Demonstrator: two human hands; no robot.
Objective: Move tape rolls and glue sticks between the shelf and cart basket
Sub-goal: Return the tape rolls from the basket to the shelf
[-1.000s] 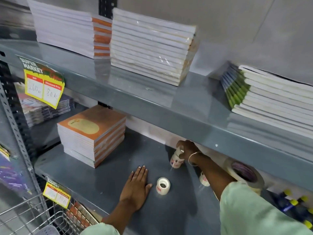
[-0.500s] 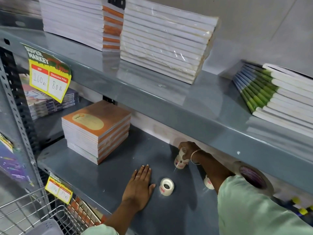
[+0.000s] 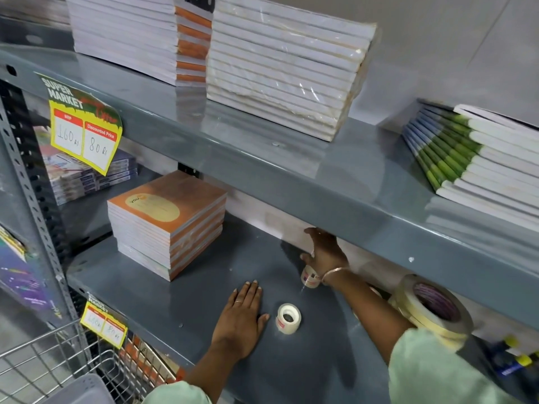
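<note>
On the lower grey shelf (image 3: 163, 290), my left hand (image 3: 240, 322) lies flat with fingers apart and holds nothing. Just right of it stands a small white tape roll (image 3: 288, 318), untouched. Further back, my right hand (image 3: 325, 253) reaches under the upper shelf and closes over the top of a small white glue stick (image 3: 309, 279) that stands upright on the shelf; one finger points up. Only the stick's lower half shows. Large cream tape rolls (image 3: 431, 309) are stacked at the right, behind my right forearm.
A stack of orange notebooks (image 3: 167, 221) sits at the left of the lower shelf. The upper shelf edge (image 3: 291, 185) hangs low over my right hand. Blue glue sticks with yellow caps (image 3: 516, 360) lie at the far right. The wire cart basket (image 3: 43, 363) is at bottom left.
My right hand has stayed on the glue stick near the shelf's back, with a finger now raised. My left hand and the small tape roll have not moved; only the view shifted.
</note>
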